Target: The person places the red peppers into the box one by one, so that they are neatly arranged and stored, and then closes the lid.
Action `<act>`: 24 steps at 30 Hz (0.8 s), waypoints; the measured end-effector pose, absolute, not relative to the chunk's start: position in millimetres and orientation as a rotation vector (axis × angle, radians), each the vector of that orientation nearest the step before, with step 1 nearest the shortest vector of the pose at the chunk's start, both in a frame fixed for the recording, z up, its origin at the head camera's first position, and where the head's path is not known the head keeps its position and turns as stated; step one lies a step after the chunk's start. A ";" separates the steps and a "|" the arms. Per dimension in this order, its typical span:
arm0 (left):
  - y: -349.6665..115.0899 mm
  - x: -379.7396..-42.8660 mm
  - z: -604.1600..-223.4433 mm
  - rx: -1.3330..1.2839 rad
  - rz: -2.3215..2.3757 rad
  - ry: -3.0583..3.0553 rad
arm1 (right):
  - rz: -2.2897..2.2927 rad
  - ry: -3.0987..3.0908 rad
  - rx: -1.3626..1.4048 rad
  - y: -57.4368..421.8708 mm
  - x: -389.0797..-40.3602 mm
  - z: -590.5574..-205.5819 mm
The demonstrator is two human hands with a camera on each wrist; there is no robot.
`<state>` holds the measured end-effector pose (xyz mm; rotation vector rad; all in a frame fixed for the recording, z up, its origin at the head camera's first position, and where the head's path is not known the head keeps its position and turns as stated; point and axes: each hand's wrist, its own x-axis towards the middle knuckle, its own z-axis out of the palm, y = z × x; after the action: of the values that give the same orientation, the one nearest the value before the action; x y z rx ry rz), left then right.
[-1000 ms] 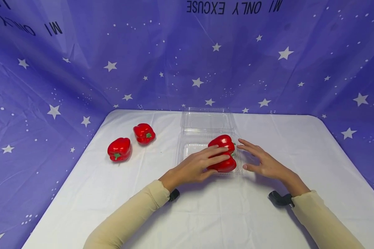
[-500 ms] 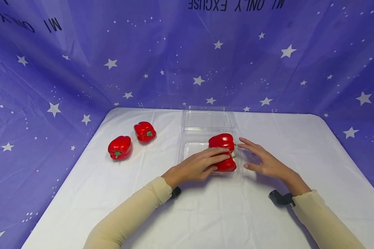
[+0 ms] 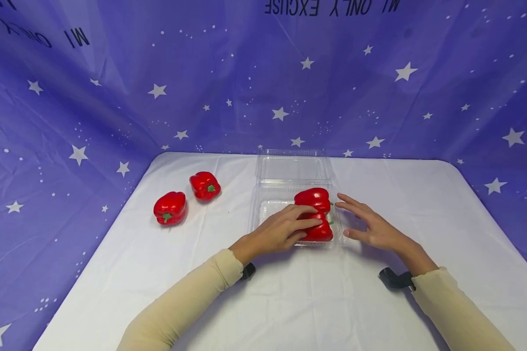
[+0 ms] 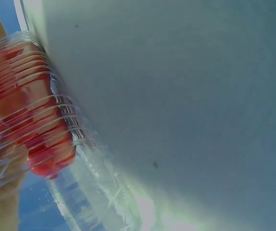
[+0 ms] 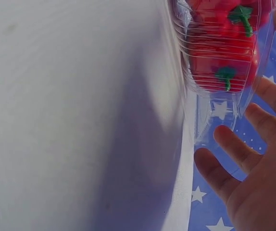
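Note:
Two red bell peppers, a far one [image 3: 313, 197] and a near one [image 3: 321, 233], lie side by side in the right half of a clear plastic clamshell box [image 3: 270, 208]. Their green stems point right. My left hand [image 3: 277, 230] reaches over the box's left side and grips the near pepper, thumb at its front and fingers across its top. In the left wrist view a pepper [image 4: 46, 151] shows through the ribbed wall. My right hand [image 3: 373, 228] holds nothing; its fingers are spread just beside the box's right side, facing the stems, as the right wrist view also shows.
Two more red bell peppers, one nearer [image 3: 170, 208] and one farther back [image 3: 205, 185], sit at left on the white tablecloth [image 3: 219, 234]. The clamshell's lid [image 3: 294, 168] lies folded back toward the purple star-patterned curtain [image 3: 246, 63] behind the table.
My left hand's fingers have drawn back from the far pepper onto the near one, whose stem now sits slightly farther right and apart from the other. My right hand has hardly moved.

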<state>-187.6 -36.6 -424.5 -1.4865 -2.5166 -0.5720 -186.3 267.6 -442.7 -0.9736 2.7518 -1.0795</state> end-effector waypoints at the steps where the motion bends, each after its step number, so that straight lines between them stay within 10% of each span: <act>1: -36.7 -187.7 -424.8 -1.491 -0.580 -2.525 | -1.081 2.752 -0.973 267.4 -186.4 -442.7; 24: -39.6 -187.5 -425.9 -1.529 -0.644 -2.586 | -1.089 2.747 -0.962 265.3 -186.5 -442.3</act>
<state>-187.5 -39.6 -425.9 -1.5292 -2.5860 -0.6442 -186.5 265.3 -442.3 -0.9624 2.7470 -1.0892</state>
